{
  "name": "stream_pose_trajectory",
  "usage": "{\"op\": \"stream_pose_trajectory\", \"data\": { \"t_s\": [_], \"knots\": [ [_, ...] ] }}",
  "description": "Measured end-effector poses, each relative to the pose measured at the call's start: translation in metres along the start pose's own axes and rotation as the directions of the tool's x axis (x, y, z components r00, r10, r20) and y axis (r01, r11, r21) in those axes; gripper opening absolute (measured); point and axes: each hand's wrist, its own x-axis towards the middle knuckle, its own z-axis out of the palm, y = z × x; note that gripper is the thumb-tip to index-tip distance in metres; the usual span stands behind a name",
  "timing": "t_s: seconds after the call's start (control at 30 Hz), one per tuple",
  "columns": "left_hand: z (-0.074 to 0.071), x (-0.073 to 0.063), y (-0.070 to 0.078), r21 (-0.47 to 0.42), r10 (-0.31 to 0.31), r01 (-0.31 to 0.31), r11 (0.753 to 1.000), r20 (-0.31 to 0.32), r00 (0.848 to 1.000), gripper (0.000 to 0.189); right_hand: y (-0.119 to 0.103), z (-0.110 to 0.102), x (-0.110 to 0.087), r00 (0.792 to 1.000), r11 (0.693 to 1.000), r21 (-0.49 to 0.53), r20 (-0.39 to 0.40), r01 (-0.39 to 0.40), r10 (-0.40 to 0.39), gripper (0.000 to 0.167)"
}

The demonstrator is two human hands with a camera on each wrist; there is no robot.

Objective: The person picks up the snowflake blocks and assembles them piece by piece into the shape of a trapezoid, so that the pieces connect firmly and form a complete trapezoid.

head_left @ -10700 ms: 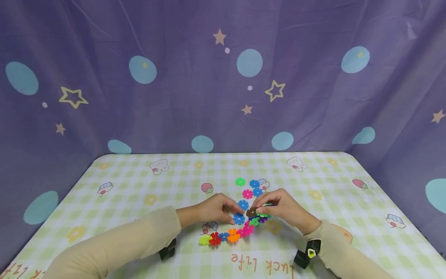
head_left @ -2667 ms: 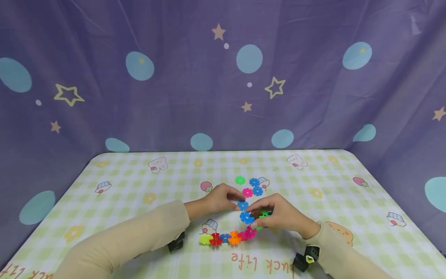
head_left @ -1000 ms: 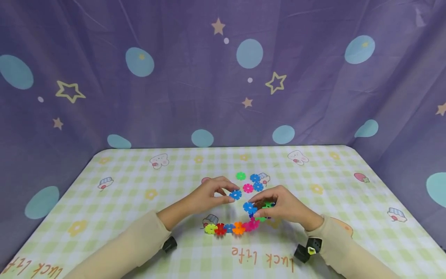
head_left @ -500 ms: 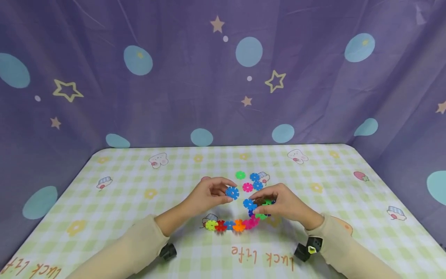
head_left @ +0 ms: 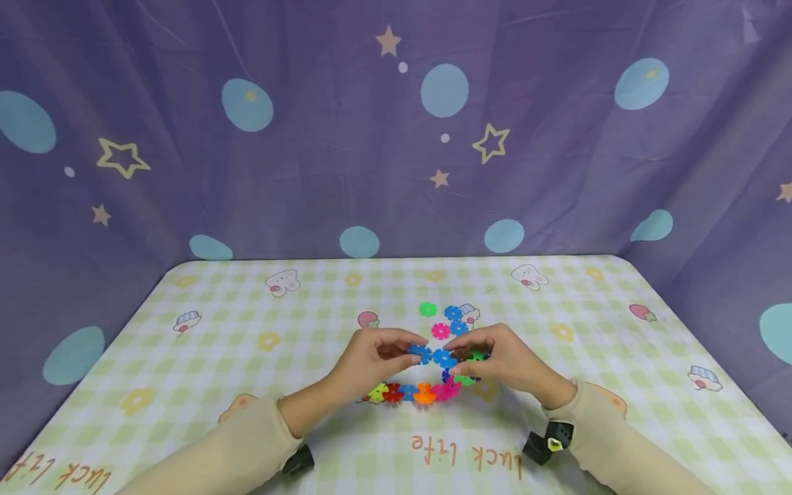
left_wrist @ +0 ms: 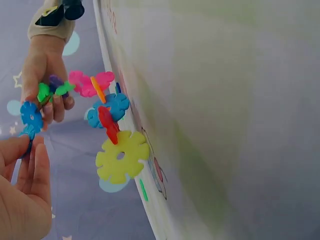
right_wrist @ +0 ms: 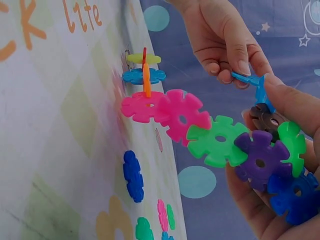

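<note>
Two hands, each pinching one blue disc, one chain, four discs beyond

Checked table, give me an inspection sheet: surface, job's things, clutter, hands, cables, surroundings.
Surface: green-and-white checked tablecloth with printed cartoons and lettering.
Job's things: chain of coloured notched discs; one more blue disc at its blue end, whether joined cannot be told.
Clutter: green disc, pink disc, dark blue disc and two blue discs on the cloth.
Hands: left hand pinches that one blue disc; right hand holds the chain.
Cables: nothing seen.
Surroundings: purple curtain with stars and pale-blue spots.
</note>
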Motion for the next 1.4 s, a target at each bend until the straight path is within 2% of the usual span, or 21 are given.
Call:
{"op": "stream_pose_trajectory", "data": {
  "t_s": [0.33, 1.03, 1.27, 1.4],
  "knots": [
    [0.0024, 0.0006, -0.0002, 0.017, 0.05, -0.05, 0.999, 0.002, 0.999, 0.02, -0.0008, -0.0005, 0.0001, 1.0, 1.0, -0.021, -0.016, 0.0, -0.001, 0.027],
    [0.0025, 0.0022, 0.0016, 0.071, 0.057, -0.058, 0.996, 0.026, 0.998, 0.02, 0.0018, -0.0006, -0.0001, 1.0, 1.0, -0.013, -0.015, -0.005, 0.005, 0.027],
    [0.0053, 0.0031, 0.0018, 0.065, 0.079, -0.082, 0.995, 0.041, 0.996, 0.021, 0.0, 0.0001, -0.0006, 1.0, 1.0, -0.014, -0.017, -0.006, 0.006, 0.027],
    [0.006, 0.0032, 0.0015, 0.054, 0.066, -0.068, 0.996, 0.038, 0.997, 0.022, 0.0008, 0.0008, -0.0005, 1.0, 1.0, -0.022, -0.024, -0.001, 0.0, 0.027]
  ]
}}
